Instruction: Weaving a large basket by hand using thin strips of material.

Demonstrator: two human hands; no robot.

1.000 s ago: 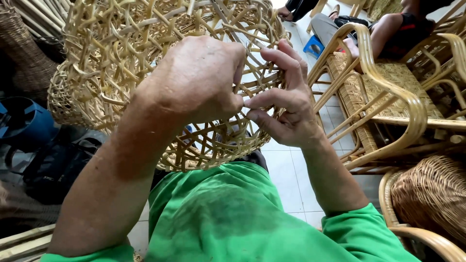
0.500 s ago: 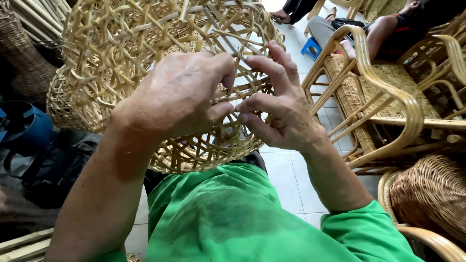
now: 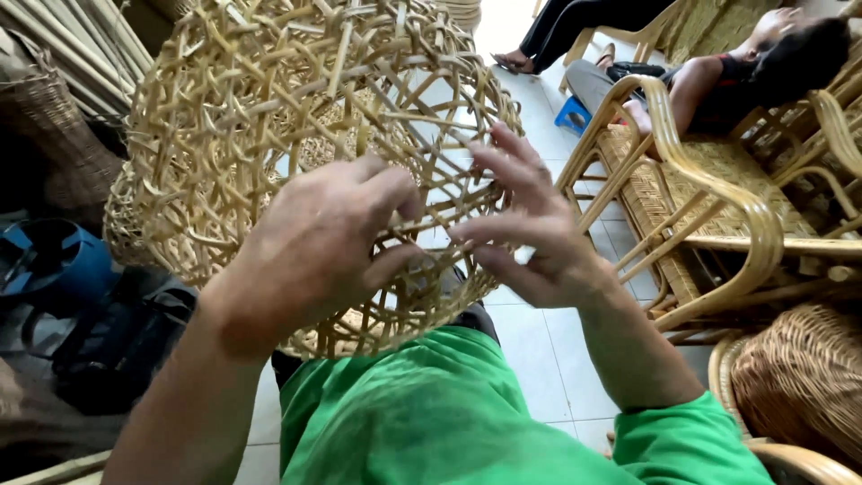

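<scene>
A round open-weave rattan basket [image 3: 260, 117] rests on my lap, its loose lattice of pale cane strips facing me. My left hand [image 3: 319, 247] lies over the lower front of the weave, fingers curled on the strips. My right hand [image 3: 530, 229] is at the basket's right edge, fingers spread, thumb and forefinger pinching a thin cane strip [image 3: 431, 224] that runs between both hands. I wear green clothing [image 3: 449, 413].
A rattan armchair [image 3: 718, 224] stands at the right, a woven basket [image 3: 808, 377] below it. Other people sit at the top right [image 3: 718, 81]. A blue object [image 3: 49, 260] and dark bag [image 3: 117, 332] lie left, with cane poles [image 3: 72, 45] behind.
The basket has tilted and come lower in view. My right hand's fingers have spread apart. Both hands have shifted slightly along the weave.
</scene>
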